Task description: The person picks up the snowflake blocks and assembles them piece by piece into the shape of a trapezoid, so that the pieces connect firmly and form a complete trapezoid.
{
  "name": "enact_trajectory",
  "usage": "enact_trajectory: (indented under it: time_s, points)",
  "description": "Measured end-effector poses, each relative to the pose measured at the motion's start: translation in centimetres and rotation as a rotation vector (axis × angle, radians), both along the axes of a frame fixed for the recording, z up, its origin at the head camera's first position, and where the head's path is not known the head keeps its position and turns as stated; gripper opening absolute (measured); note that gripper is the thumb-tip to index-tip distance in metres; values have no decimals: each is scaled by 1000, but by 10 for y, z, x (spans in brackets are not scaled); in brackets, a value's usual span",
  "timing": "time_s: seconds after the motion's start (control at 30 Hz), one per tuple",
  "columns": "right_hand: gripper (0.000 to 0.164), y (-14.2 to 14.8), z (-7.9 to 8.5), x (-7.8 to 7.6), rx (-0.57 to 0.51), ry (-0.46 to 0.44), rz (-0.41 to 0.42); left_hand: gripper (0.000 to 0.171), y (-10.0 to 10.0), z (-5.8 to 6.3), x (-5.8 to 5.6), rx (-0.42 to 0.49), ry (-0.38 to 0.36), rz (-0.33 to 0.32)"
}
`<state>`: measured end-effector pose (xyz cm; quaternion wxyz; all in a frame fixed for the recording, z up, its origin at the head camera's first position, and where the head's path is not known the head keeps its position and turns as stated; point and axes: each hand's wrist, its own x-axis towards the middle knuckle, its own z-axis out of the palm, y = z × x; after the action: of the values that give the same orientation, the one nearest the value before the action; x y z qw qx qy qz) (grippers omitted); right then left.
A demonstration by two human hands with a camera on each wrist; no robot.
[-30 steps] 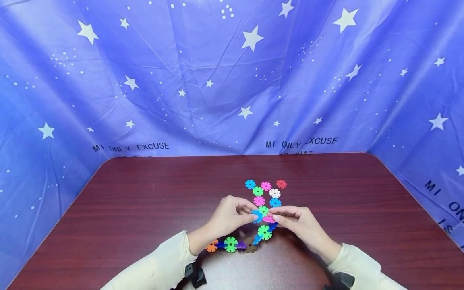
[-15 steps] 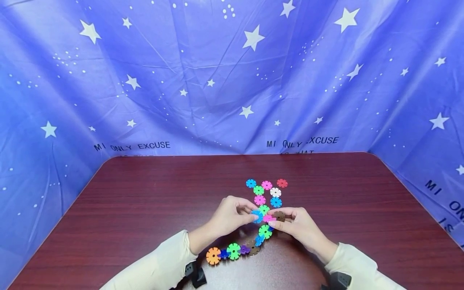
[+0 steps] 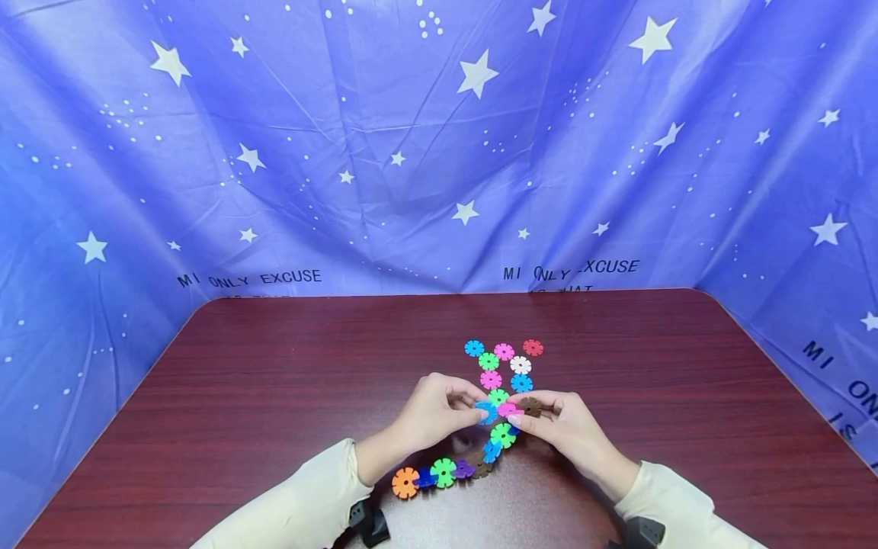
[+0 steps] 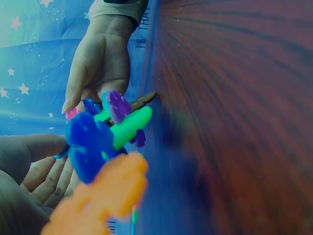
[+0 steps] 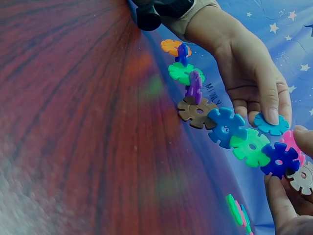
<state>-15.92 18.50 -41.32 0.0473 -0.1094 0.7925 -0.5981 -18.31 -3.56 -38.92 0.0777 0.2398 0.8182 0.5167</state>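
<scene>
My left hand [image 3: 428,408] pinches a light blue snowflake disc [image 5: 272,125] between thumb and fingers. Facing it, my right hand [image 3: 572,419] grips a pink disc [image 3: 508,411] at the upper end of a chain of interlocked discs. A brown disc [image 3: 530,408] shows between the right fingers. The light blue and pink edges meet; whether they are slotted together I cannot tell. From there the chain runs through a dark blue disc [image 5: 279,160], a green disc [image 5: 250,147] and others to an orange disc [image 3: 405,483], hanging above the table below the hands.
Loose discs lie flat on the dark red table [image 3: 274,366] beyond the hands, among them a white disc [image 3: 520,365], a red disc [image 3: 533,348] and a green disc [image 3: 488,361]. A blue star-patterned cloth [image 3: 384,191] hangs around the table's back and sides.
The right fingers have shifted their grip, and the brown disc between them has come into view. The chain's orange end has swung down toward me. The left hand has hardly moved.
</scene>
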Motion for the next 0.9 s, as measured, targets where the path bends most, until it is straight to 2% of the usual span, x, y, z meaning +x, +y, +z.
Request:
enact_trajectory:
  time_s: [0.23,0.67,0.8,0.9]
  points:
    - [28,-1,-1,-1,-15,25,31,10,3,-2,-2,-3,37,2]
    - [31,-6,4,-3,-91,27,54,8,8,1,3,-4,67,70]
    - [31,-5,4,-3,-72,6,53,9,7,1,2,3,47,56]
    - [31,-3,4,-2,-61,-40,71,11,5,2,0,12,-10,16]
